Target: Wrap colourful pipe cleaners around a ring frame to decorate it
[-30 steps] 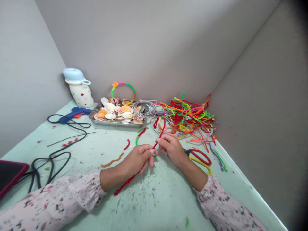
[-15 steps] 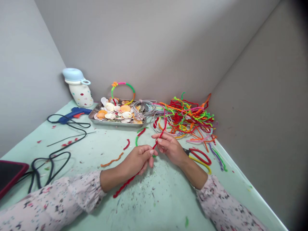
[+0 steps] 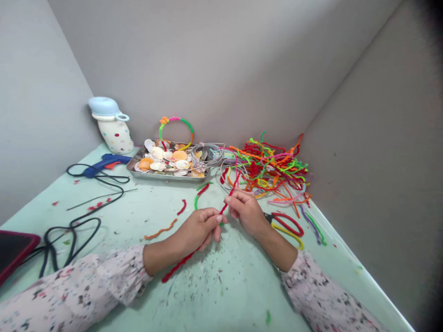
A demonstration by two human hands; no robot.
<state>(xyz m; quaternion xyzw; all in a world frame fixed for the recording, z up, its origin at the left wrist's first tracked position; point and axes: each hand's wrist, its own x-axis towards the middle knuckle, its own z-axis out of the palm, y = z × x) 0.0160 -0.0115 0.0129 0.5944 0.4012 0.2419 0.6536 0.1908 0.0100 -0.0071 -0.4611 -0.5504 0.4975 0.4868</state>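
The left hand (image 3: pixel 197 226) and the right hand (image 3: pixel 246 212) each pinched a long, twisted red pipe cleaner (image 3: pixel 183 260) above the pale green tabletop (image 3: pixel 104 216), with a tangled heap of multicoloured pipe cleaners (image 3: pixel 266 168) just beyond.

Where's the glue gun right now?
The glue gun lies toward the far left of the head view, below the white bottle and left of the shell tray, with black cord looping past it.
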